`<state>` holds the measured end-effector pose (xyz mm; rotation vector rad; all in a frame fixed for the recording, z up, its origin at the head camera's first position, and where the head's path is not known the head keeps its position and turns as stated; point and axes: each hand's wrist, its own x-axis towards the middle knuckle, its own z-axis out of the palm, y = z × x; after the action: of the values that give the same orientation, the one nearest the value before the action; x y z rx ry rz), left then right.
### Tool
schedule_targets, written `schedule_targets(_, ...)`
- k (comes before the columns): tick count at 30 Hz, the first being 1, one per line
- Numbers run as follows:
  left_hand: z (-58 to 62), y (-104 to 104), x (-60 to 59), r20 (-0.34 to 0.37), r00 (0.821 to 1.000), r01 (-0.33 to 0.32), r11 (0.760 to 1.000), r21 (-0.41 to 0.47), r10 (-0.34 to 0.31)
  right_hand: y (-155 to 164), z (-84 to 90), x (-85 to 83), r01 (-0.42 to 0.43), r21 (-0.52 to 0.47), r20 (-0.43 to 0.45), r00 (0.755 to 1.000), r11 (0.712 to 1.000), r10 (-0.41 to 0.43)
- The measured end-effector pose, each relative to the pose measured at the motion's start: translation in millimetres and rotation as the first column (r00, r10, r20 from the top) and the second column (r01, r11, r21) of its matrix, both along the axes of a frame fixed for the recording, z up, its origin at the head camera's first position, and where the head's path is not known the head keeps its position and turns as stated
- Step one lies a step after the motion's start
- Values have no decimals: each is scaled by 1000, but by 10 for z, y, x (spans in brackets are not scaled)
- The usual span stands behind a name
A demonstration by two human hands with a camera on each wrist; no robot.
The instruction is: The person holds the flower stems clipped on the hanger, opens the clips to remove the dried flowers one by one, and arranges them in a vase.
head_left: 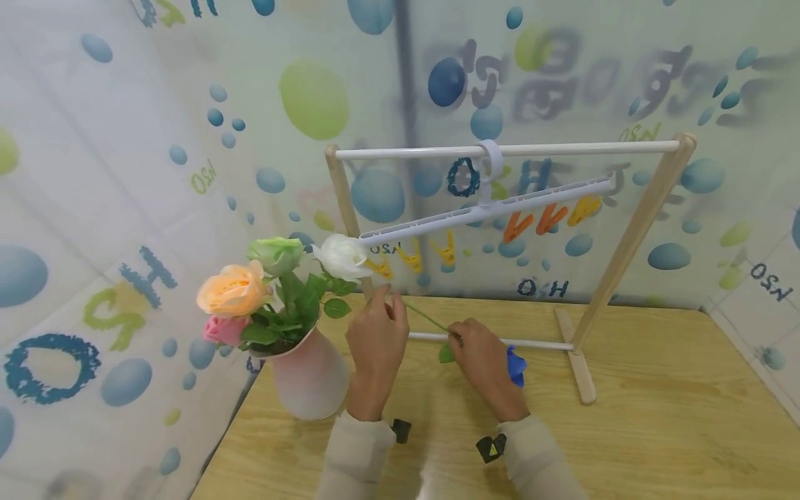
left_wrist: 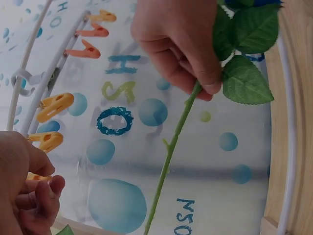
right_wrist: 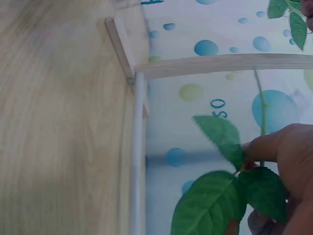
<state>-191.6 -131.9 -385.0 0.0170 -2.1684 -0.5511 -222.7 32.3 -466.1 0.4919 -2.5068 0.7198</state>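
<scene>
My right hand [head_left: 478,357] pinches the thin green stem [left_wrist: 171,152] of a blue flower [head_left: 516,366] between thumb and fingers, close to its green leaves [right_wrist: 210,196]. The blue head lies beyond the hand, and the bare stem end points toward the left. With fingers loosely curled, my left hand [head_left: 378,340] is raised below the hanger's left end, near a yellow clip [head_left: 379,267]. Nothing shows in its grasp. A white rose [head_left: 342,257] stands just left of that hand.
A pink-white vase [head_left: 312,378] holds orange, green and pink roses at left. The white hanger [head_left: 437,222] tilts on a rack with wooden posts [head_left: 634,243] and carries several yellow and orange clips [head_left: 550,219]. Behind stands a patterned curtain [head_left: 312,101].
</scene>
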Motion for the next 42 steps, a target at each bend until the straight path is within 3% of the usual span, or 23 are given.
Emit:
schedule_targets(2,-43,25,4,-14,999,37,996,-84,-39,27,27,1,4,38,-9,1000,999,-3)
schedule_targets(4,-95,57,1,-4,995,101,974,-201,-104,50,50,1,-5,68,-30,1000,998,7)
schedule_targets(8,-201,131,-15,122,961,275,871,-408,-246,75,78,2,-35,108,-109,993,993,47)
schedule_targets(11,-276,191,-30,251,932,355,806,-474,-262,74,97,10,-35,136,-151,987,990,56)
schedule_targets(14,-340,248,-43,363,901,399,782,-480,-237,71,121,32,-27,162,-169,984,986,54)
schedule_targets(19,-345,326,-33,475,850,445,792,-418,-227,81,138,52,4,189,-227,973,982,40)
schedule_targets(27,-291,370,-20,505,821,462,830,-314,-266,103,109,38,-24,119,-318,946,993,61)
schedule_targets(32,-307,381,-19,520,803,473,841,-262,-290,91,113,50,-58,67,-369,926,996,78)
schedule_targets(35,-312,383,-14,516,809,466,844,-267,-284,83,111,49,-61,55,-397,914,997,78)
schedule_targets(39,-300,375,-15,493,831,441,844,-305,-257,99,103,38,-49,8,-447,893,999,47)
schedule_targets(42,-289,358,-23,464,849,416,860,-296,-252,154,111,18,-28,-52,-489,872,998,-1)
